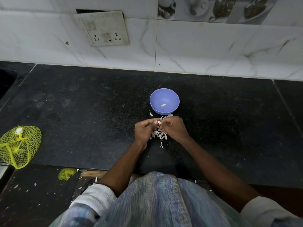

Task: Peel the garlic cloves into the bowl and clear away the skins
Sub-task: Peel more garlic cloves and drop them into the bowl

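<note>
A blue plastic bowl (164, 95) stands on the black counter, with one small peeled clove (163, 105) inside it. Just in front of the bowl, my left hand (145, 129) pinches a garlic clove (159, 122) between thumb and fingers. My right hand (173, 127) is curled right next to it, its fingertips at the same clove. Below and between both hands lies a pile of white garlic skins (159, 135). One loose skin piece (151, 113) lies left of the bowl.
A yellow net bag (18, 145) lies at the counter's front left edge. A torn scrap of yellow net (66, 174) and skin bits lie on the floor below. A tiled wall with a switchboard (105, 28) backs the counter (82, 112).
</note>
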